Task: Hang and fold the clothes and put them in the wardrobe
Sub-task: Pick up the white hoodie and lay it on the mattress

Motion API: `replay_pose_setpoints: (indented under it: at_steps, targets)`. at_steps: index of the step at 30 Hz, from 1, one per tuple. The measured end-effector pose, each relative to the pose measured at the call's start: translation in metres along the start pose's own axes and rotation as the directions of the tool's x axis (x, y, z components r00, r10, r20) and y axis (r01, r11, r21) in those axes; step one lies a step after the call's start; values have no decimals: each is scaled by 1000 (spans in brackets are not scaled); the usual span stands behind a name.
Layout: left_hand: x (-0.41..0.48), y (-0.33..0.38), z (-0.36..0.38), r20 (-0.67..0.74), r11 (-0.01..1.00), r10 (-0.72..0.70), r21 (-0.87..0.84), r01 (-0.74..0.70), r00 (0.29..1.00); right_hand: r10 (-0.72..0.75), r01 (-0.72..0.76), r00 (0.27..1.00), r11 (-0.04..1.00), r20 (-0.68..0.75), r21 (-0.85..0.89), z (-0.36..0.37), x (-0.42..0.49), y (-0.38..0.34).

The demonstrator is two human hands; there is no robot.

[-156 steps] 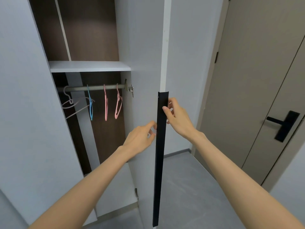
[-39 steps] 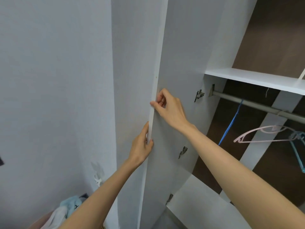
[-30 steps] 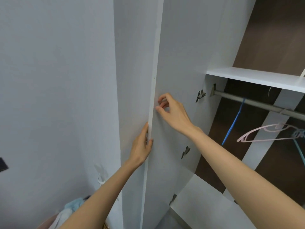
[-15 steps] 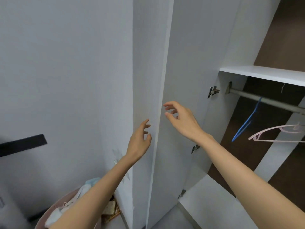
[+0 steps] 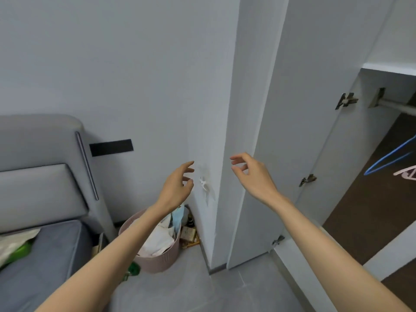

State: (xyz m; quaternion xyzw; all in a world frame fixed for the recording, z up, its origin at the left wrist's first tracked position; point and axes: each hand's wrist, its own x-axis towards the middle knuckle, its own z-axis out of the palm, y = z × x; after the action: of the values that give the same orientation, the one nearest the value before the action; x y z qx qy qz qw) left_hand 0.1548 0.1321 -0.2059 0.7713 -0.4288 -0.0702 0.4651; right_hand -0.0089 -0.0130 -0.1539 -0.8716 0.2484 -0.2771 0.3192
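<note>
A pink laundry basket [image 5: 157,261] stands on the floor in the corner, filled with white and light blue clothes [image 5: 161,237]. The white wardrobe door [image 5: 299,122] is swung wide open against the wall. Inside the wardrobe at the far right hang a blue hanger [image 5: 389,158] and a pink hanger [image 5: 406,175] under a metal rail [image 5: 398,106]. My left hand [image 5: 177,188] hovers above the basket with relaxed fingers, holding nothing. My right hand [image 5: 252,176] is raised in front of the door's edge, fingers loosely spread, touching nothing.
A grey bed [image 5: 40,248] with a padded headboard [image 5: 45,167] fills the left, with a white and green item [image 5: 13,246] on it. Small boxes and bottles [image 5: 189,233] sit behind the basket. A white wall hook [image 5: 203,185] sticks out near my left hand. Grey floor lies below.
Both hands have let go of the wardrobe door's edge and drawn back from it. The view has swung left and down, bringing the bed and the basket into sight.
</note>
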Motion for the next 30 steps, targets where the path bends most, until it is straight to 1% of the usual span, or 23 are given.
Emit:
replay_pose_setpoints:
  at_steps: [4, 9, 14, 18, 21, 25, 28, 30]
  targets:
    - [-22, -32, -41, -48, 996, -61, 69, 64, 997, -5, 2, 995, 1000, 95, 26, 44, -6, -18]
    - [-36, -82, -95, -106, 985, -118, 114, 130, 987, -30, 25, 981, 999, 191, 26, 111, 0, -43]
    - [-34, -141, -142, -100, 976, -157, 139, 170, 983, -9, 1, 969, 1000, 247, 30, 180, 15, -63]
    - [-17, -194, -177, -55, 968, -190, 155, 196, 980, 54, -54, 954, 999, 295, -9, 242, 32, -72]
    - [-6, -231, -193, -1, 963, -211, 170, 208, 978, 128, -119, 942, 992, 310, -48, 283, 43, -74]
    - [3, -274, -205, 90, 957, -245, 183, 226, 965, 246, -229, 914, 969, 323, -91, 329, 52, -73]
    - [17, -307, -208, 119, 947, -284, 187, 260, 951, 320, -300, 880, 947, 351, -110, 361, 66, -68]
    - [21, -314, -207, 134, 946, -288, 192, 260, 948, 341, -320, 865, 940, 368, -119, 369, 68, -62]
